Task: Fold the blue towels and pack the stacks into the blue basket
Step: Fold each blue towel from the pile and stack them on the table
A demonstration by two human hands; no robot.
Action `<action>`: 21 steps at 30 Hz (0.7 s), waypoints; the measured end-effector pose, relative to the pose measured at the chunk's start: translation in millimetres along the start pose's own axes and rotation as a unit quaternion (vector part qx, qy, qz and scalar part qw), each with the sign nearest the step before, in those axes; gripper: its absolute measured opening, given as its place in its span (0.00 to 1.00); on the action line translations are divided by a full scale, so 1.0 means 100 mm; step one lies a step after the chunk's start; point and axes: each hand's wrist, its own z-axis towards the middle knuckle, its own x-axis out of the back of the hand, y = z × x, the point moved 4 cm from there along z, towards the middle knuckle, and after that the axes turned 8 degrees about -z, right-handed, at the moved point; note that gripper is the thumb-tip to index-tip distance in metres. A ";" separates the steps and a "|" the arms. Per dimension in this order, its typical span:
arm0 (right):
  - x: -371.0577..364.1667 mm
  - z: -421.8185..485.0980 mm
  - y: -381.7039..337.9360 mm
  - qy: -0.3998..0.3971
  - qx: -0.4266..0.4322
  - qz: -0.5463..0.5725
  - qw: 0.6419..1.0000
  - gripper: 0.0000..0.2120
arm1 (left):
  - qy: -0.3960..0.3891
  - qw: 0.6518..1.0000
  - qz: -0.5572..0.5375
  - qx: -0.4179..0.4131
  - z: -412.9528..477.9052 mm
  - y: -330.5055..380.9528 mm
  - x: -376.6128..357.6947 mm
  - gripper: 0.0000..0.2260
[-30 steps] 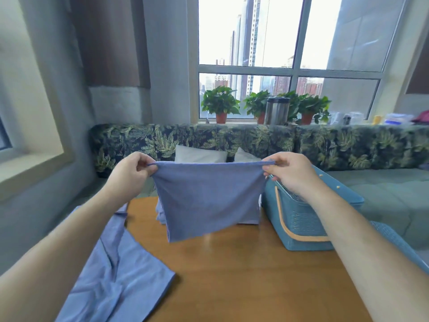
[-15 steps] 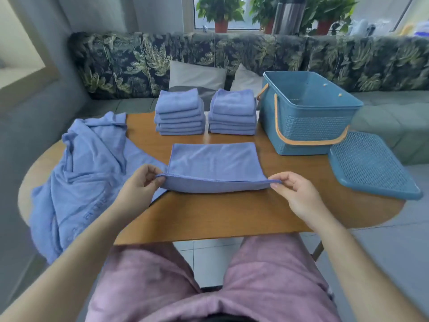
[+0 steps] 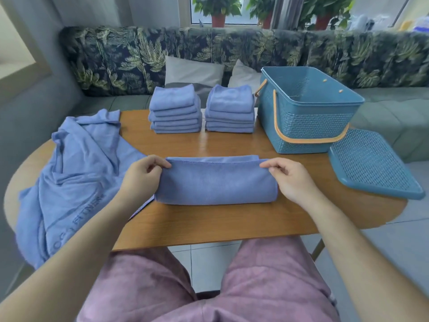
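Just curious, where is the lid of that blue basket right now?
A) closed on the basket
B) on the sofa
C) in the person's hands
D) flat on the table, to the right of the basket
D: the lid lies flat on the table, just right of the basket, whose top is open.

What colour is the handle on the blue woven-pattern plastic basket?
Orange: the curved handle on the blue woven-pattern plastic basket shows best in the head view.
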 end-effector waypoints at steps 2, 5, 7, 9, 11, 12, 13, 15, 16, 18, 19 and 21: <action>-0.05 0.20 0.01 0.005 -0.003 -0.003 1.000 0.16 | 0.010 1.000 0.000 0.003 0.18 -0.03 -0.07 0.15; -0.17 0.46 0.06 0.003 -0.008 -0.015 1.000 0.12 | 0.020 0.999 0.023 -0.016 0.41 -0.07 -0.18 0.10; -0.27 0.58 0.09 -0.006 0.001 -0.046 0.999 0.10 | 0.010 0.998 0.056 -0.022 0.53 -0.15 -0.26 0.08; -0.36 0.66 0.14 -0.016 0.008 -0.083 0.996 0.12 | -0.006 0.996 0.092 -0.016 0.60 -0.27 -0.35 0.08; -0.46 0.68 0.19 -0.027 -0.002 -0.118 0.993 0.14 | -0.019 0.992 0.124 -0.023 0.61 -0.36 -0.41 0.10; -0.51 0.67 0.23 -0.030 -0.012 -0.143 0.989 0.16 | -0.022 0.989 0.145 -0.037 0.60 -0.40 -0.44 0.11; -0.54 0.65 0.25 -0.028 -0.020 -0.186 0.982 0.18 | -0.022 0.983 0.171 -0.056 0.59 -0.43 -0.46 0.12; -0.59 0.59 0.30 -0.020 -0.034 -0.282 0.958 0.21 | -0.017 0.972 0.217 -0.085 0.56 -0.46 -0.49 0.13; -0.61 0.56 0.31 -0.020 -0.039 -0.312 0.949 0.23 | -0.010 0.970 0.228 -0.087 0.55 -0.47 -0.50 0.13; -0.64 0.55 0.34 -0.040 -0.050 -0.343 0.937 0.26 | 0.001 0.968 0.238 -0.074 0.53 -0.47 -0.51 0.15; -0.66 0.56 0.36 -0.056 -0.055 -0.352 0.933 0.28 | -0.001 0.966 0.251 -0.067 0.53 -0.48 -0.51 0.16; -0.67 0.57 0.38 -0.081 -0.067 -0.371 0.923 0.29 | -0.028 0.953 0.295 -0.054 0.54 -0.54 -0.52 0.19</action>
